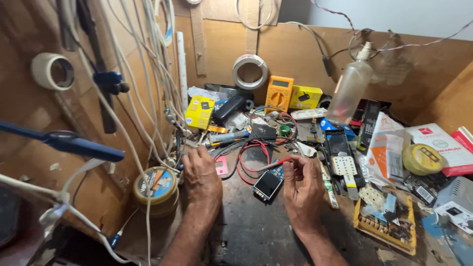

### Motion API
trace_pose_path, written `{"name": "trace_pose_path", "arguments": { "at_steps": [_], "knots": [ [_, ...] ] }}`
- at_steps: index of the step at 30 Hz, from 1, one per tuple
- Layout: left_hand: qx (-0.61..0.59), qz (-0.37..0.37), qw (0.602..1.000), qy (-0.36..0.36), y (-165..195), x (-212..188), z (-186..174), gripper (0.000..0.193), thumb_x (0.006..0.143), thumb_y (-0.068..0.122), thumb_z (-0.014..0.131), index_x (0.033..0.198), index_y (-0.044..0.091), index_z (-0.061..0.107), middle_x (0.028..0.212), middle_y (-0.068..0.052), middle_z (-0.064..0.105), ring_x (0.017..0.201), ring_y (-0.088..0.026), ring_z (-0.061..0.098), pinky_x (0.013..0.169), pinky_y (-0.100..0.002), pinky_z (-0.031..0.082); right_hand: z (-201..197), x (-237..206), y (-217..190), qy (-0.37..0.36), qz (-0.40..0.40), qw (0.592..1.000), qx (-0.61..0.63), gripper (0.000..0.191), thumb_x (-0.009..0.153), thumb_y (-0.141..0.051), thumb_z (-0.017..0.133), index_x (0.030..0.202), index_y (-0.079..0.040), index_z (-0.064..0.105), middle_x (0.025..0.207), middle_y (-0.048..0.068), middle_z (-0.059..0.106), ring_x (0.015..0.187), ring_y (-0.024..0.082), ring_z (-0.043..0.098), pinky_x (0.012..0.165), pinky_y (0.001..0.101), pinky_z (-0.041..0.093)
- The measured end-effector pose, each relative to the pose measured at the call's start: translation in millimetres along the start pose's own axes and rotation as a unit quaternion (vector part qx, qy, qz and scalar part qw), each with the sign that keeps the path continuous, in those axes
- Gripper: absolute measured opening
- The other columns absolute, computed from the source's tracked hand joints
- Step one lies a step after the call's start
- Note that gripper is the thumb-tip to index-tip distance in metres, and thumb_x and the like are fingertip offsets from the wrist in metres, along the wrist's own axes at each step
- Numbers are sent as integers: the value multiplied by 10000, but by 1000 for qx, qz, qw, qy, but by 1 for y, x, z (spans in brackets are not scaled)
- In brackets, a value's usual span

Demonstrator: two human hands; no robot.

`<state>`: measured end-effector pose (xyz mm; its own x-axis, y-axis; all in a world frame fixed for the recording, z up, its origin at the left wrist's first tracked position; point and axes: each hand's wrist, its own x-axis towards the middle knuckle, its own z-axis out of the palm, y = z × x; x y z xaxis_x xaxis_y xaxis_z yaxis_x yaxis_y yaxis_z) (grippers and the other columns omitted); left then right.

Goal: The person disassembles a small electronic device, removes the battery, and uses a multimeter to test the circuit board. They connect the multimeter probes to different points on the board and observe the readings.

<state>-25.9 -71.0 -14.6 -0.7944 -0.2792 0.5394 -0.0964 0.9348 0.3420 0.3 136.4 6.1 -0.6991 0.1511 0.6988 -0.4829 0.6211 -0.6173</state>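
Beside a yellow box [199, 111], left hand [201, 173] grip empty, right hand [301, 186] pinching red probe [275, 163].

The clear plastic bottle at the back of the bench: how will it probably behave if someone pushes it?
The clear plastic bottle is tall, narrow and already leaning, so it probably tips easily. It looks nearly empty, so likely light. If it falls, its round body may roll into the yellow multimeter or the clutter nearby.
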Motion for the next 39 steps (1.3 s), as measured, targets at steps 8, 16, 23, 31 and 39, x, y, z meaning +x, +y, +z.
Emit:
{"name": "trace_pose_path", "arguments": {
  "at_steps": [8,16,23,31,39],
  "knots": [
    [-48,16,998,49,13,-6,-5,623,676,-62,708,1273,-87,533,1284,-274,510,1208,-423,495,999,-493,450,0,-1,6,41,55,998,13,218,1025,-236,644,1087,-28,666,900,49,667,743,130,639,660,295,533],
    [-275,156,944,-89,49,-12,15,212,829,-34,654,1030,30,672,1025,-172,666,1045,-366,591,934,-498,478,-9,4,34,127,48,988,-72,153,1034,-163,673,1095,-21,678,941,77,674,757,162,619,692,320,518],
    [-132,265,945,-138,60,2,22,207,688,-51,664,869,50,666,895,-144,667,977,-366,569,884,-502,417,-9,0,37,103,36,991,-76,143,1003,-124,664,1101,-20,668,937,72,651,768,169,617,686,309,526],
    [-165,236,957,21,61,24,-16,338,604,-74,648,914,45,706,914,-135,656,960,-335,579,847,-449,456,-11,3,32,94,52,990,-88,148,994,-121,653,1100,-19,665,958,83,656,794,179,618,719,331,526],
    [-218,345,913,19,59,29,-50,329,738,-87,630,1042,15,704,979,-112,661,959,-310,612,856,-421,503,-15,8,-2,28,-163,978,-127,354,991,-133,624,1300,33,575,1203,213,598,1137,343,557,1013,451,453]
  ]
}}
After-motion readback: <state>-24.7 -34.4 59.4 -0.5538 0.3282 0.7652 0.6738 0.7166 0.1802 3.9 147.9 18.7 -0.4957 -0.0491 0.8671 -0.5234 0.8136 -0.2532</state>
